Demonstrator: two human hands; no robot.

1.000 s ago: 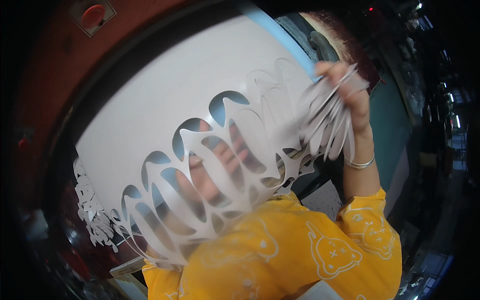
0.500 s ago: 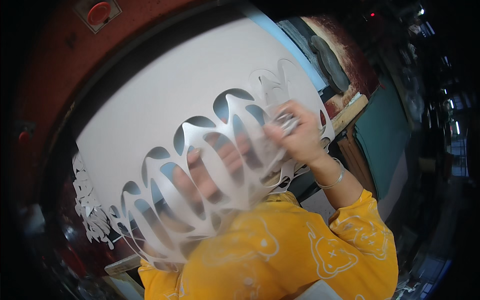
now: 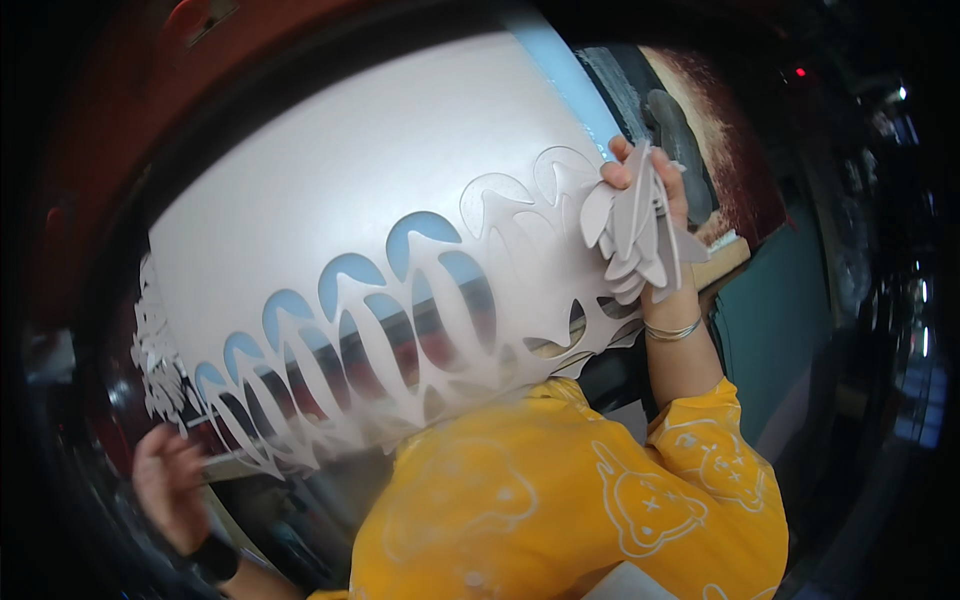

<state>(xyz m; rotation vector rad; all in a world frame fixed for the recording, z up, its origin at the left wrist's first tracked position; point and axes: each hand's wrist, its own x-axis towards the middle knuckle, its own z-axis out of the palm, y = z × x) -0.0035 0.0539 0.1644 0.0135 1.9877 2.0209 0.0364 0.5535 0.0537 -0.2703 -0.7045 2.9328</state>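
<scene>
Dimly lit room [image 3: 915,330]; blue board [image 3: 562,75] under sheet [image 3: 370,150]; right hand [image 3: 674,190] clutching cutouts [image 3: 635,230]; left hand [image 3: 170,482] half-open, empty.

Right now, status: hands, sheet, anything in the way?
Right hand gripping pale cutouts. Left hand blurred, near white scraps. Sheet partly cut out; held cutouts hide part of its right edge.

The bare right hand [image 3: 674,192], with a silver-coloured metal bangle [image 3: 672,331] at its wrist, grips a bunch of thin, pale grey, leaf-shaped flat pieces [image 3: 637,225] at the right side of a large, smooth, pale grey sheet [image 3: 350,170]. Curved openings line the sheet's near part, and a flat light-blue surface [image 3: 562,75] shows through several. Blurred, the bare left hand [image 3: 170,485], with a black band [image 3: 213,558] at its wrist, is near the sheet's lower left corner, its fingers loosely bent, just below pale, ragged cut scraps [image 3: 158,350]. A yellow, white-printed fabric top [image 3: 450,500] fills the lower middle.
</scene>
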